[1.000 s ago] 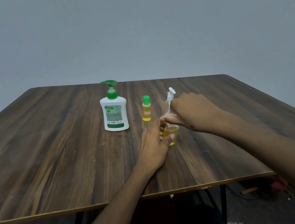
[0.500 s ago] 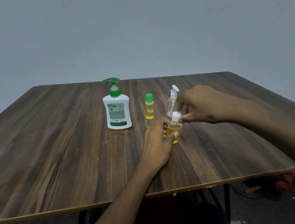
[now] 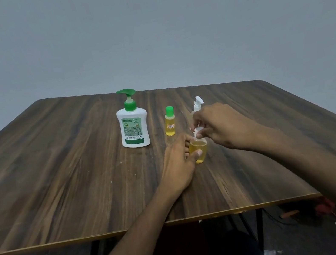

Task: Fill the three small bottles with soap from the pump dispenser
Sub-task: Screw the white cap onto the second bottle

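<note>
Grey wall rises behind the wooden tabletop [image 3: 57, 169]. Right of the dispenser [image 3: 133, 125] stands a green-capped bottle [image 3: 170, 122], full of yellow soap. Further right, a white-pump bottle [image 3: 197, 104] is mostly hidden by the right hand [image 3: 221, 127], so its fill cannot be told. Nearer than both, the left hand [image 3: 179, 163] grips a soap-filled bottle [image 3: 200, 151] standing on the tabletop, thumb across its front. The right hand's fingertips pinch its white cap [image 3: 198, 131], largely covering it.

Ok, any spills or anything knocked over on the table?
Nothing stands out. The pump dispenser, green-capped bottle and spray bottle stand upright; the hands, left and right, hold the bottle being capped. No soap on the table.
</note>
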Demonstrator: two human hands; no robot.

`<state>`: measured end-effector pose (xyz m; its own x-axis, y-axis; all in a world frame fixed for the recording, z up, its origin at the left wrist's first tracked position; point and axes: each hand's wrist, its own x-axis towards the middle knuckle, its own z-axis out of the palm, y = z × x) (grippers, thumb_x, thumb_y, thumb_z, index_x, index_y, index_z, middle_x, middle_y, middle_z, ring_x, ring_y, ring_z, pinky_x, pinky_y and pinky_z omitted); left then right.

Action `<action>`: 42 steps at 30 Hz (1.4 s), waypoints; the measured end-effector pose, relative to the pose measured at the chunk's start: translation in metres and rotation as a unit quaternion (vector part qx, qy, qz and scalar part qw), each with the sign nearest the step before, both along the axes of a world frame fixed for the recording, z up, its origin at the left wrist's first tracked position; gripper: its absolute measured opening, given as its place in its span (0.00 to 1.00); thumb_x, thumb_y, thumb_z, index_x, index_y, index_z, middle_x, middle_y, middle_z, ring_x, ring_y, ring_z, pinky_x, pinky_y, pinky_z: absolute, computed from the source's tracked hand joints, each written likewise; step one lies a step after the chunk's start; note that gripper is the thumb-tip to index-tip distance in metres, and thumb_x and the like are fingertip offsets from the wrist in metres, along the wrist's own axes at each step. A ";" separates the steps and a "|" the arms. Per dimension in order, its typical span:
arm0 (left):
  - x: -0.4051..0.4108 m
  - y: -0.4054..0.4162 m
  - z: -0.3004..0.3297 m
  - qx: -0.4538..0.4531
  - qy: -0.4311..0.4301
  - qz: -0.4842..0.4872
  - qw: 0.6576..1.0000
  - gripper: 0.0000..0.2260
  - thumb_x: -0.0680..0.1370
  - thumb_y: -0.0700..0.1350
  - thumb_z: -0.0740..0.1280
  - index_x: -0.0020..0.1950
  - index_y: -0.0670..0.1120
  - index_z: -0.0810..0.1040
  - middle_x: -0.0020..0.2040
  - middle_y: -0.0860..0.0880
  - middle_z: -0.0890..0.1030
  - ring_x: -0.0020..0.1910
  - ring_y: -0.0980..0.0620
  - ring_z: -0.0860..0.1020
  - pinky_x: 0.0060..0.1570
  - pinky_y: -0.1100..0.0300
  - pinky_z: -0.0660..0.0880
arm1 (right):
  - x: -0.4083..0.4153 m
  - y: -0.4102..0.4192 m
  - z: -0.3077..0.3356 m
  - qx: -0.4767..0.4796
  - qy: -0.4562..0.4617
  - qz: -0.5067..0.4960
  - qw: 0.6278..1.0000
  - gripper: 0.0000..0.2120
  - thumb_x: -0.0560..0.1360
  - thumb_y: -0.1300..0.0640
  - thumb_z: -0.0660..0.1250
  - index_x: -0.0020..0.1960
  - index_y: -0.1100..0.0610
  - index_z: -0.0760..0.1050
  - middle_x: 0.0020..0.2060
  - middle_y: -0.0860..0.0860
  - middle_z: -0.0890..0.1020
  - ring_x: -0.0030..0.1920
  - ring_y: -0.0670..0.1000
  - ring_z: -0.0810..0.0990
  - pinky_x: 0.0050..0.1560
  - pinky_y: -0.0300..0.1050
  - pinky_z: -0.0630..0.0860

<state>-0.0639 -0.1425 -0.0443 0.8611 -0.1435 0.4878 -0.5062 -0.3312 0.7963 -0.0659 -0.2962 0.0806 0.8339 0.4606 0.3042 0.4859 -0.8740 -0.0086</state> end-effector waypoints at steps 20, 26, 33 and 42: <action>0.018 0.008 0.005 -0.090 0.023 0.063 0.994 0.13 0.79 0.33 0.73 0.62 0.42 0.82 0.55 0.50 0.88 0.53 0.56 0.86 0.53 0.66 0.81 | 0.016 0.014 -0.078 0.329 0.049 -0.085 0.939 0.11 0.71 0.59 0.78 0.51 0.51 0.82 0.42 0.44 0.84 0.37 0.39 0.80 0.36 0.26 0.72; 0.037 0.009 0.010 -0.054 0.001 0.086 0.995 0.16 0.79 0.32 0.72 0.66 0.42 0.83 0.58 0.48 0.87 0.52 0.55 0.86 0.53 0.70 0.80 | 0.044 0.017 -0.083 0.376 0.049 -0.087 0.921 0.12 0.70 0.61 0.78 0.52 0.52 0.83 0.41 0.45 0.85 0.38 0.42 0.83 0.42 0.37 0.79; 0.044 0.002 0.009 -0.024 -0.031 0.119 0.992 0.19 0.77 0.28 0.71 0.68 0.39 0.81 0.57 0.45 0.86 0.54 0.51 0.85 0.57 0.66 0.81 | 0.071 0.017 -0.091 0.398 -0.004 -0.129 0.908 0.12 0.70 0.65 0.76 0.50 0.53 0.82 0.41 0.45 0.84 0.39 0.46 0.83 0.48 0.53 0.82; 0.048 0.001 0.002 -0.007 -0.031 0.103 0.994 0.19 0.78 0.28 0.71 0.69 0.37 0.81 0.62 0.41 0.85 0.58 0.46 0.85 0.63 0.49 0.82 | 0.087 0.019 -0.101 0.402 -0.021 -0.120 0.908 0.14 0.72 0.67 0.73 0.55 0.55 0.81 0.45 0.48 0.85 0.40 0.48 0.83 0.50 0.52 0.82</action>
